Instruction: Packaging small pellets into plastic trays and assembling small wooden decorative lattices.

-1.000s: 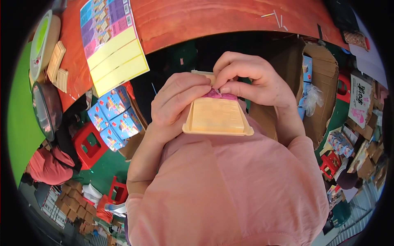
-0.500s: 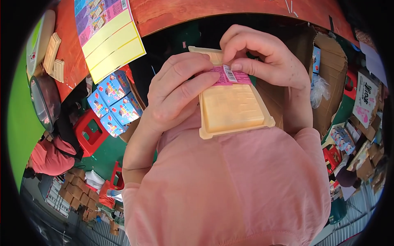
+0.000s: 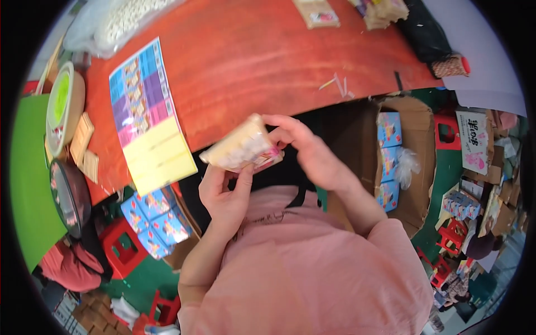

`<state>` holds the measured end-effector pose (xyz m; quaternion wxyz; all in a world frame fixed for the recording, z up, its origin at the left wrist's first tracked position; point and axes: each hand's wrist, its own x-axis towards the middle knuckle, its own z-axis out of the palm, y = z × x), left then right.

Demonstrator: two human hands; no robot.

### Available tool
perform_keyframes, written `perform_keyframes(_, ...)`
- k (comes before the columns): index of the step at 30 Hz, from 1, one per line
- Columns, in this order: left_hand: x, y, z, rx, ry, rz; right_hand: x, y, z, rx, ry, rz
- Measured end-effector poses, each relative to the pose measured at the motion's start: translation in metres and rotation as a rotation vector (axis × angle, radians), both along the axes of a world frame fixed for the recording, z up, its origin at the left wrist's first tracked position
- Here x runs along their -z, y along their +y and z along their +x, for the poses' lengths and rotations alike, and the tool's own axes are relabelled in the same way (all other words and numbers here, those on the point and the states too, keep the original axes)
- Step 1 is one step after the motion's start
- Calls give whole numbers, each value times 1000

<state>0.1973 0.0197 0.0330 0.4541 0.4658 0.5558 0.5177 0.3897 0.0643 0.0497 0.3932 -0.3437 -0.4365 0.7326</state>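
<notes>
A cream-coloured, shallow tray-like package (image 3: pixel 239 146) with a pink and white printed label hangs tilted over the table's near edge. My left hand (image 3: pixel 223 192) pinches its lower side between thumb and fingers. At its right end is my right hand (image 3: pixel 317 155), fingers stretched out and apart, the tips at or against the package's edge; its thumb is hidden. Left of the package, a sheet of coloured labels (image 3: pixel 139 92) lies on the table, its lower part bare yellow backing that sticks out over the edge.
The red table (image 3: pixel 234 61) curves round in front of me. On it are a green-lined basin (image 3: pixel 62 106), wooden-looking pieces (image 3: pixel 82 137), a bag of white pellets (image 3: pixel 131 22), more packages (image 3: pixel 318 14) and a twine spool (image 3: pixel 451 67). Cartons of blue boxes (image 3: pixel 389 162) flank me.
The package has turned and tilted, its labelled side now angled away. My right hand has let go of the label and spread its fingers. The view has shifted, showing more of the table.
</notes>
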Motion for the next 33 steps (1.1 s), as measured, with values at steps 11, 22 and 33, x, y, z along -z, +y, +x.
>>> perform_keyframes(11, -4, 64, 39, 152, -269, -264, -2, 52, 21, 33, -746, 600)
perform_keyframes(22, -3, 54, -8, 259, 137, -26, -57, 273, 237, 876, -1621, 822)
perform_keyframes(33, -16, 35, -80, -113, 209, -58, -45, 279, 217, 930, -1786, 1016)
